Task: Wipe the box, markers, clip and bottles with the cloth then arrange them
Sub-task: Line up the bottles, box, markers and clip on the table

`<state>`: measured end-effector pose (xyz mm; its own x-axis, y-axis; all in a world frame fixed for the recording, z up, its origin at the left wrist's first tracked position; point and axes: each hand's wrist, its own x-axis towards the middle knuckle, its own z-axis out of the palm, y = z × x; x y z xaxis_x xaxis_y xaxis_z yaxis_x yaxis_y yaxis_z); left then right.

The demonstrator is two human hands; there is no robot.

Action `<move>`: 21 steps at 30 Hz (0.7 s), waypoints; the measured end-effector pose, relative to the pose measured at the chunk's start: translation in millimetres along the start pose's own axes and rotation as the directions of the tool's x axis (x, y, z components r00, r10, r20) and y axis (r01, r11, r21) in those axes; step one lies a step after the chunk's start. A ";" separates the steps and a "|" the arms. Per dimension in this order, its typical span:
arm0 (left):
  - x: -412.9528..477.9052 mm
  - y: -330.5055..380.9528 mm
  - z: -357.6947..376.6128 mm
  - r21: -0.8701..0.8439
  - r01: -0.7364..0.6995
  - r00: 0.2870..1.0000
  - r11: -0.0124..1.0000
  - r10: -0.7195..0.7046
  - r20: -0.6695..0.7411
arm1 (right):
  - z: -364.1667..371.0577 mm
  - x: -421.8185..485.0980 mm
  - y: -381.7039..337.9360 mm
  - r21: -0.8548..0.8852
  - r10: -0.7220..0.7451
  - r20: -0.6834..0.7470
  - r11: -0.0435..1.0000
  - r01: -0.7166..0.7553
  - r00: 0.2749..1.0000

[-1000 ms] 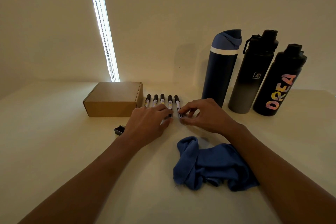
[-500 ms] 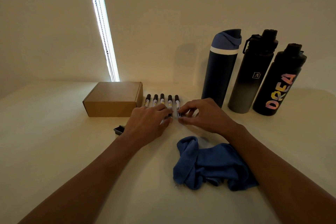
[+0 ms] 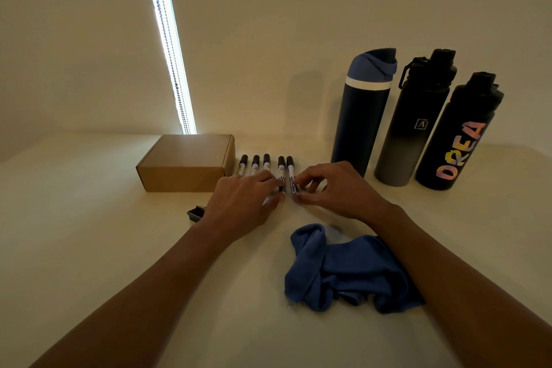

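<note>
Several black-capped markers [image 3: 254,165] lie in a row on the table, beside a brown cardboard box [image 3: 185,163]. My left hand [image 3: 245,200] rests flat over the lower ends of the markers, its fingertips touching them. My right hand [image 3: 331,188] pinches the lower end of the rightmost marker [image 3: 290,166] between thumb and forefinger. A small black clip [image 3: 195,213] peeks out to the left of my left wrist. Three bottles stand at the right: a navy bottle [image 3: 363,116], a black-and-grey bottle [image 3: 415,128] and a black lettered bottle [image 3: 457,140]. The blue cloth [image 3: 349,272] lies crumpled in front, under my right forearm.
A pale wall rises just behind the box and bottles, with a bright light strip [image 3: 167,39] running down to the table. Bare tabletop [image 3: 74,248] stretches to the left and in front of the box.
Both hands stay on the markers, almost still. The fingertips shift slightly at the two rightmost markers.
</note>
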<state>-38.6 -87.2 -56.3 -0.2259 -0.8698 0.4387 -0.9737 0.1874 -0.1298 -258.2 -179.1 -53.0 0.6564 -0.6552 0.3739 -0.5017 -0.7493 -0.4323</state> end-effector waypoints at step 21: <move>-21.3 -23.7 -12.8 -0.025 0.102 0.992 0.994 -0.103 -0.073 | -2.3 -2.4 -16.2 -0.050 0.046 -0.014 0.998 -0.046 0.999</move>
<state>-11.1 -67.4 -51.3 -0.1257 -0.8489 0.5134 -0.9921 0.1094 -0.0620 -252.9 -165.6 -45.1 0.6251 -0.6900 0.3649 -0.5589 -0.7220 -0.4078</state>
